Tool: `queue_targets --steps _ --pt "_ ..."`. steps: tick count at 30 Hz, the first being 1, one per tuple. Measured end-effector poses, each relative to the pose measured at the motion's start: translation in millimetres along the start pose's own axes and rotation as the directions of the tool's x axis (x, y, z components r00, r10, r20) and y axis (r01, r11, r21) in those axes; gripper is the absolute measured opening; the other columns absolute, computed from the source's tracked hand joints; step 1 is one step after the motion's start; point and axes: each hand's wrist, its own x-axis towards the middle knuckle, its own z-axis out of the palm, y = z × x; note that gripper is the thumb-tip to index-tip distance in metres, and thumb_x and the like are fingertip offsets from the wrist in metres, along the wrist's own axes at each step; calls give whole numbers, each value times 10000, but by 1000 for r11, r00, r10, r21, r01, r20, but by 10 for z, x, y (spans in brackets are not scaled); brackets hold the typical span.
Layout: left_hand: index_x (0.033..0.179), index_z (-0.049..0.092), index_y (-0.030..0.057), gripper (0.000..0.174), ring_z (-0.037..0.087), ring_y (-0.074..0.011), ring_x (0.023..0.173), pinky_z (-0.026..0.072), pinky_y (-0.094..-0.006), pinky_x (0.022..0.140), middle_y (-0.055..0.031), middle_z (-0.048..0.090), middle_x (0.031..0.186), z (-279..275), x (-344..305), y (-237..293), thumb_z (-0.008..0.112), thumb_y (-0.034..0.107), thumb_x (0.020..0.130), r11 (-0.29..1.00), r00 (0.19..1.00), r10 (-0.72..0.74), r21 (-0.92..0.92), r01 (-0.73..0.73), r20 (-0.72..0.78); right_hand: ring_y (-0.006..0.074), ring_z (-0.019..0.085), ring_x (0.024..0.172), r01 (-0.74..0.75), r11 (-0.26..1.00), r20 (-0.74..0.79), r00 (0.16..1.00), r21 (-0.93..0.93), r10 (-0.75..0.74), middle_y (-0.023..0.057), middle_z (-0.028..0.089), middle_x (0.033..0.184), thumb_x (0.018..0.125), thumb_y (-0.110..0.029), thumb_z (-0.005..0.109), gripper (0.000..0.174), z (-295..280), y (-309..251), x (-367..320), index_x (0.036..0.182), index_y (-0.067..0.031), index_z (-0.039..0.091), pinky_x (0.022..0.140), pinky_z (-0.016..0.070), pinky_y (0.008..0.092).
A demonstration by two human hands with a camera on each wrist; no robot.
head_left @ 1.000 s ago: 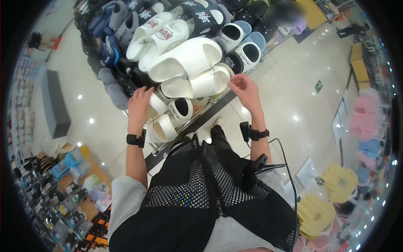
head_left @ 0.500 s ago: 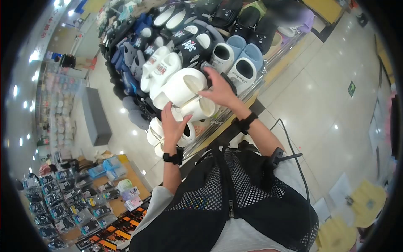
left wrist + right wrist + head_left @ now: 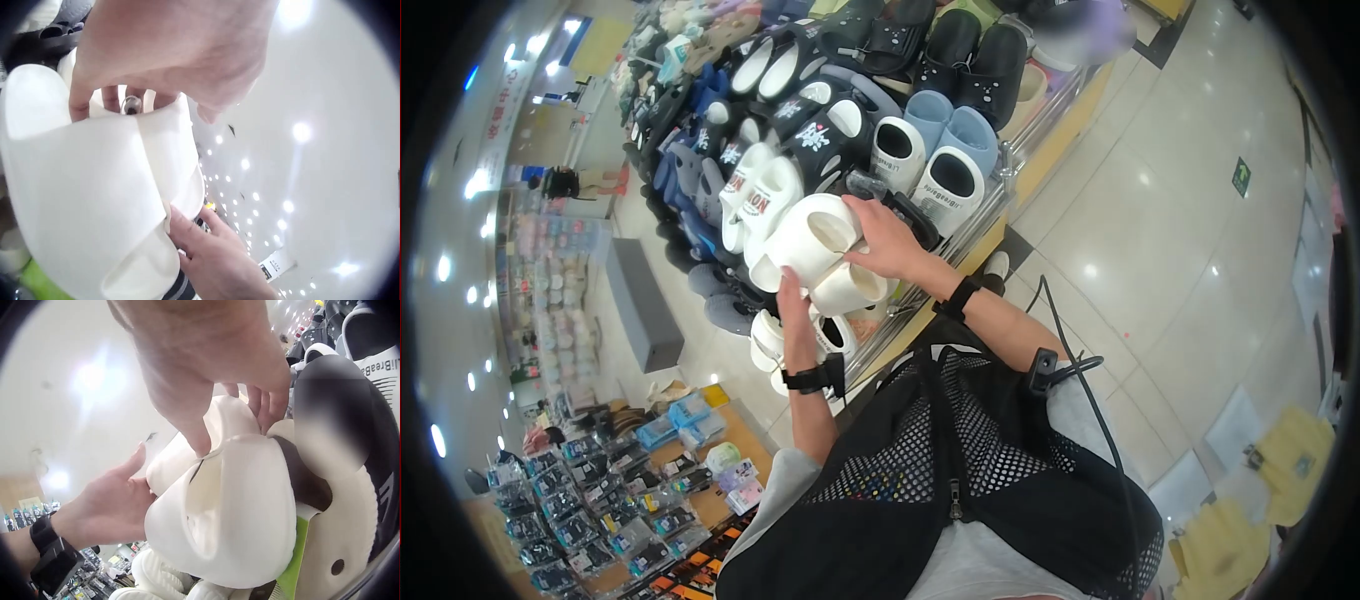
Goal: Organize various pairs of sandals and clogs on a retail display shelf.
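Note:
A pair of plain white slides (image 3: 798, 246), joined side by side, is between my two hands over the front of the shoe display. My left hand (image 3: 797, 312) grips the near end, its fingertips curling over the edge in the left wrist view. From the other end my right hand (image 3: 884, 240) holds the pair; the right wrist view shows its thumb (image 3: 201, 442) on one side and its fingers (image 3: 267, 409) on the other, where the two slides meet. Under them lie more white slides (image 3: 768, 335).
White slides with red letters (image 3: 752, 200) lie just behind. White-and-black slides (image 3: 948, 182) and black clogs (image 3: 990, 70) fill the right side, beside a metal rail (image 3: 1010, 165). A grey bench (image 3: 643, 305) stands on the floor at left.
My hands, apart at both sides of the display a second ago, have come together onto the white slides and grip them. The pair has shifted and turned, and the head view has swung.

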Motion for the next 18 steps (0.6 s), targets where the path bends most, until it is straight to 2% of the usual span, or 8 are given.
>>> queue_targets --steps 2,5,10,12,13,14,15,18 --pt "1472 537 49 511 636 -180 1223 498 -342 1028 -61 643 1396 -44 71 57 601 373 1082 995 996 -2 95 -6 93 432 550 1242 -24 999 53 998 37 22 233 550 1312 745 -232 865 964 -50 -15 38 1549 -68 358 1055 471 477" --pt "1470 536 31 524 638 -168 1220 505 -342 1022 -62 658 1377 -68 207 -28 629 356 1070 996 985 73 46 -82 156 469 554 1219 -32 999 158 987 5 31 273 536 1304 731 -243 870 1007 -189 -47 168 1558 -63 325 1038 480 491" --pt "1370 624 -37 448 634 -122 1132 506 -315 970 -72 705 1278 -42 226 -117 670 277 1055 987 983 158 -12 -158 94 500 542 1250 -66 998 372 926 9 58 313 498 1348 770 -330 881 1031 -361 -133 456 1568 -49 292 1055 480 491" --pt "1336 650 -39 431 642 -127 1102 509 -307 958 -83 710 1256 -31 168 -100 679 282 1049 991 994 101 86 -105 46 488 524 1289 -11 999 429 903 -46 30 298 477 1408 785 -388 874 1004 -356 -170 619 1555 -41 332 1065 481 486" --pt "1342 645 -24 411 661 -121 1059 506 -300 961 -64 733 1210 -42 165 -120 654 276 1062 987 994 100 122 -105 44 478 518 1301 106 990 393 918 -97 -60 283 473 1426 780 -417 874 992 -344 -208 699 1543 -41 362 1067 479 492" --pt "1342 645 -24 411 661 -121 1059 506 -300 961 -64 733 1210 -37 141 -154 654 276 1062 993 996 85 85 -84 -5 467 511 1313 225 965 367 916 -139 -160 268 470 1445 776 -446 873 983 -317 -249 764 1531 -41 392 1070 477 498" --pt "1338 648 -28 401 654 -128 1068 511 -302 952 -74 723 1221 -18 119 -131 666 248 1049 992 996 91 87 -91 8 446 493 1345 273 946 389 902 -176 -188 240 471 1470 760 -501 872 986 -301 -326 860 1514 -42 432 1084 466 514" --pt "1366 620 -34 418 637 -134 1101 527 -324 949 -83 704 1240 76 32 -79 697 180 1015 995 995 95 13 -95 -32 444 480 1365 405 891 488 831 -203 -267 247 466 1489 755 -531 867 1010 -223 -511 1127 1515 -31 429 1095 458 520"
